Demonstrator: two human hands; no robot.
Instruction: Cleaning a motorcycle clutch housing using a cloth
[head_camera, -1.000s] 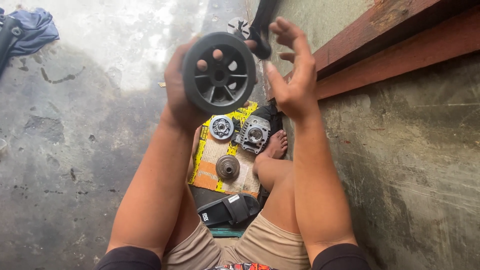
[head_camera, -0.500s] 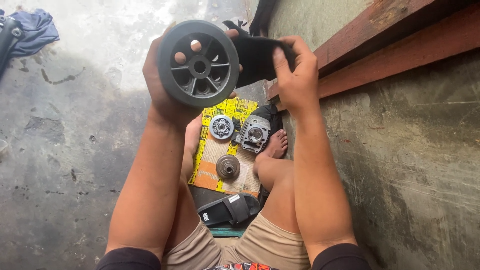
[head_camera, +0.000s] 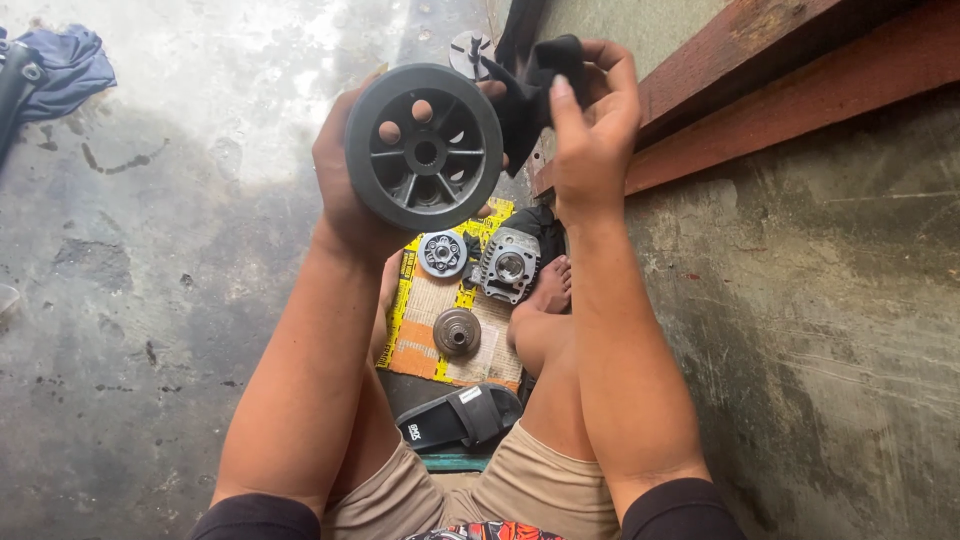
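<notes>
Black spoked wheel (head_camera: 424, 147) held up high, right above the yellow cardboard sheet (head_camera: 452, 305) on the floor. Left hand (head_camera: 345, 175) wrapped around the wheel from behind, fingers curled tight on its rim, fingertips peeking through the gaps between the spokes. Right hand (head_camera: 592, 125) just beside the wheel, fingers pinched shut on a black cloth (head_camera: 535, 90) that touches the wheel's edge. On the cardboard sheet: a small round silver part (head_camera: 442, 254), a finned grey engine part (head_camera: 508, 265) and a brown round part (head_camera: 457, 331). Bare foot (head_camera: 552, 285) at the sheet's right edge. Black sandal (head_camera: 462, 420) just below the sheet. Blue rag (head_camera: 65, 65) far off to the sheet's upper left.
</notes>
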